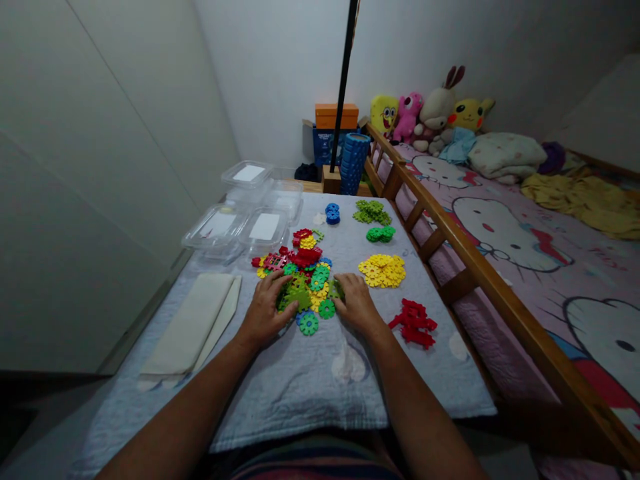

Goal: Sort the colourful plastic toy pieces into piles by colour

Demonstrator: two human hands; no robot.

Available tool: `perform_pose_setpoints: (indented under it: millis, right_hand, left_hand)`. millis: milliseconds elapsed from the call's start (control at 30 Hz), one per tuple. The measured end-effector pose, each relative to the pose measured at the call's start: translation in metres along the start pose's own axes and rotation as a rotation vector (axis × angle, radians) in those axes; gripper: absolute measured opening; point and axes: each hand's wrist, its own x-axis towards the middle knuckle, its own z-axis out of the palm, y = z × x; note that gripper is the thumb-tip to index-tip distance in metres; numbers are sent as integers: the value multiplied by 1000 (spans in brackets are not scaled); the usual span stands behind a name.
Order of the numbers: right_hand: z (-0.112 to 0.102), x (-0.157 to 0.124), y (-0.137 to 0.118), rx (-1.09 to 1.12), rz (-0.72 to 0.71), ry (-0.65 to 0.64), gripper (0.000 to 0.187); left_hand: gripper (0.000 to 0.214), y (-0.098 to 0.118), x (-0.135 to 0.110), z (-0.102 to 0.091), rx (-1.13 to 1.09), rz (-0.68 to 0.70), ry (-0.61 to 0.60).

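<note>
A mixed heap of plastic toy building pieces (320,297) in red, yellow, green and blue lies mid-table between my hands. On its left side my left hand (267,308) curls around several olive-green building pieces (299,298), thumb toward me. My right hand (357,301) is at the heap's right edge, its fingers closed on an olive-green building piece (335,289) partly hidden by them. Sorted to the right are yellow disc pieces (383,271), red pieces (414,324), bright green discs (381,234) and olive-green pieces (372,212). Two stacks of blue discs (333,213) stand at the back.
Clear plastic boxes (215,227) with white labels stand at the back left. A folded cream cloth (187,327) lies at the left on the blue tablecloth (300,393). A wooden bed rail (450,267) runs along the right edge. Behind the table rises a black pole (344,80).
</note>
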Motion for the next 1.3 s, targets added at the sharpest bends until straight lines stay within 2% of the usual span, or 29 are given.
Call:
perform_pose_setpoints:
  millis: [133, 533, 667, 833, 967, 1067, 1300]
  right_hand:
    - [-2, -2, 4, 10, 2, 36, 40]
    - [-1, -2, 5, 64, 0, 236, 34]
    - [-13, 0, 1, 64, 11, 240, 33]
    - [-43, 8, -3, 118, -44, 140, 27]
    - [-71, 33, 6, 75, -121, 75, 28]
    - [-87, 66, 27, -35, -113, 90, 30]
    - [-104, 155, 100, -315, 143, 165, 29]
  left_hand:
    - [48, 0, 0, 0, 1, -11, 5]
    - [41, -4, -1, 0, -29, -41, 55]
    - [43, -5, 0, 0, -38, -48, 64]
    - [46, -4, 1, -1, -51, -54, 48]
    - [46, -5, 3, -2, -54, -57, 38]
    - [45, -7, 4, -2, -58, -64, 44]
    - [47, -13, 3, 2, -57, -73, 48]
